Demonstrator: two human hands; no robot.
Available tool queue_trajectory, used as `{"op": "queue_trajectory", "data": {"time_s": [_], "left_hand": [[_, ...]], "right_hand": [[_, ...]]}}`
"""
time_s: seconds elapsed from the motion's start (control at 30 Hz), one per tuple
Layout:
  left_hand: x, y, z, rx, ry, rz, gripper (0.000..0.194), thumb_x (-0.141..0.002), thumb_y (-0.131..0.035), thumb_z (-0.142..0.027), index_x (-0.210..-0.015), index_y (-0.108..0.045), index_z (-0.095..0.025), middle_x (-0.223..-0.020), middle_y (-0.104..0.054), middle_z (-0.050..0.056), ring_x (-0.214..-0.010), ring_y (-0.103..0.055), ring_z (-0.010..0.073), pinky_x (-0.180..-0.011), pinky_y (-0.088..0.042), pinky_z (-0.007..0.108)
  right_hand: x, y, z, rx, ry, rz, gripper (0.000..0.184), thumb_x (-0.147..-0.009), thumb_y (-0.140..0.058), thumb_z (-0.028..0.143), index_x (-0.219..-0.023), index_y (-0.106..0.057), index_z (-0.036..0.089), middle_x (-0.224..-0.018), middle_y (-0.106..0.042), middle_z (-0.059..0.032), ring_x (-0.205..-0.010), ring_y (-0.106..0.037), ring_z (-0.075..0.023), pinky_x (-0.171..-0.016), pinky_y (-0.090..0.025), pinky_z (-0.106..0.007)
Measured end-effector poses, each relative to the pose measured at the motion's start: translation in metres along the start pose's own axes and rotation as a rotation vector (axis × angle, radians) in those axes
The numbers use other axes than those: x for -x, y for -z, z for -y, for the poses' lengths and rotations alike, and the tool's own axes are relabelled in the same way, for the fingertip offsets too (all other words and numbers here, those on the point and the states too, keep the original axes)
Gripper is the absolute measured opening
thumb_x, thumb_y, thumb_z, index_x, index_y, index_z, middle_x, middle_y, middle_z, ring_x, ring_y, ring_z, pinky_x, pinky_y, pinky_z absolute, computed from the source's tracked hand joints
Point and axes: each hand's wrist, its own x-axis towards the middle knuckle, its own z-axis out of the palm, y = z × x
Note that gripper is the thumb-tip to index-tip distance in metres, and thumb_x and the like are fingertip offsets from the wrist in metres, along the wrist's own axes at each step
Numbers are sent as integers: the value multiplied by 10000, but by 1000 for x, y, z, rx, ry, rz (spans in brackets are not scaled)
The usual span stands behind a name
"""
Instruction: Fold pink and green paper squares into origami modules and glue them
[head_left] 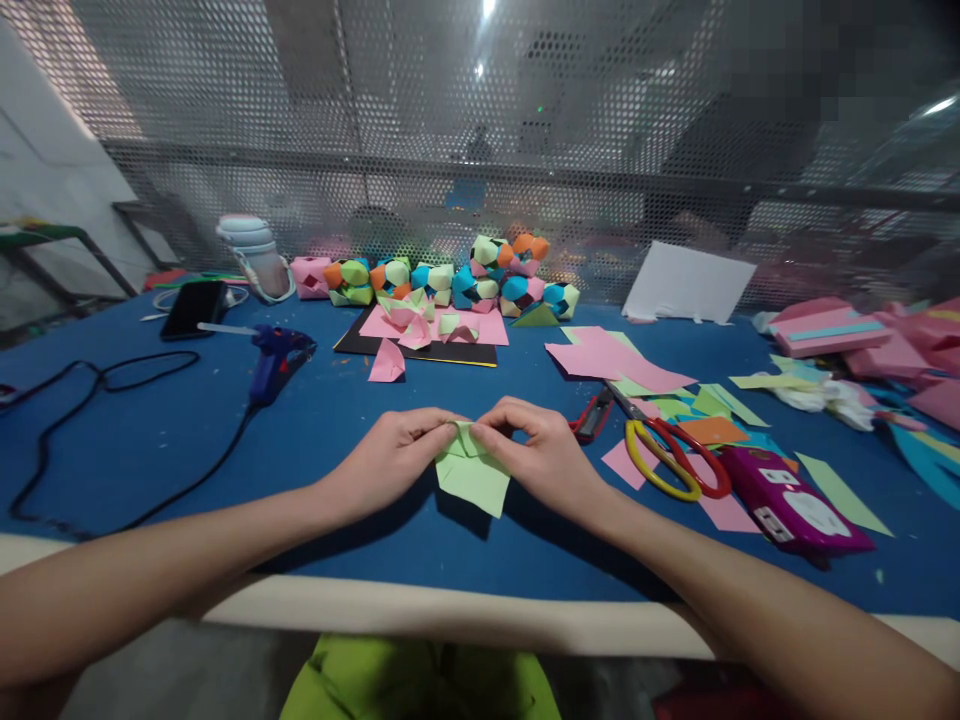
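Note:
Both of my hands meet over the middle of the blue table (pixel 187 440). My left hand (pixel 394 455) and my right hand (pixel 536 450) each pinch the upper edge of a light green paper piece (pixel 472 478), partly folded, its lower part resting on the table. Fingers of both hands are curled and pressed onto the paper's top fold. A few centimetres to the right of my right hand lie scissors (pixel 667 455) with red and yellow handles.
A blue glue gun (pixel 274 358) with a black cable lies to the left, near a phone (pixel 193 308) and a bottle (pixel 255 255). Folded colourful paper cubes (pixel 450 280) line the back by the mesh wall. Pink sheets (pixel 607 358), paper scraps and a purple device (pixel 791 505) sit to the right.

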Motion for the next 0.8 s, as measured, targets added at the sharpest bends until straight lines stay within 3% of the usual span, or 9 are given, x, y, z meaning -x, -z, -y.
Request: {"op": "queue_trajectory", "data": {"time_s": [0.17, 0.3, 0.5, 0.67, 0.8], "left_hand": [[3, -1, 7, 41, 34, -108, 356, -851, -487, -401, -1133, -587, -209, -809, -620, 7, -709, -545, 142, -622, -431, 235], [5, -2, 10, 78, -8, -156, 251, -864, -481, -407, -977, -582, -208, -769, -558, -13, -692, -515, 124, -622, -427, 231], [0, -3, 7, 275, 62, -94, 234, -812, -554, -406, -807, -546, -173, -643, -516, -35, -597, -494, 106, -564, -419, 222], [-5, -3, 6, 462, 182, -60, 266, -753, -629, -384, -880, -587, -154, -674, -562, -14, -592, -529, 105, -541, -428, 213], [-5, -3, 6, 444, 212, -57, 278, -736, -639, -389, -841, -650, -131, -758, -619, 37, -663, -571, 138, -594, -463, 250]], "right_hand": [[-1, 2, 3, -4, -19, -2, 193, -830, -536, 241, -666, -600, 161, -659, -580, -11, -625, -523, -112, -574, -388, -234], [-1, 2, 4, -2, -31, -2, 188, -823, -543, 235, -662, -601, 157, -658, -581, -11, -625, -523, -113, -575, -388, -234], [1, -1, 1, 20, 39, -10, 195, -828, -538, 225, -648, -586, 167, -642, -567, -11, -614, -519, -115, -581, -392, -244], [1, -2, 0, 16, 53, -2, 184, -831, -532, 212, -661, -586, 167, -659, -575, -20, -627, -526, -121, -593, -398, -254], [0, 0, 2, 17, 5, 0, 188, -836, -528, 230, -673, -596, 168, -667, -579, -18, -632, -527, -121, -590, -401, -251]]}}
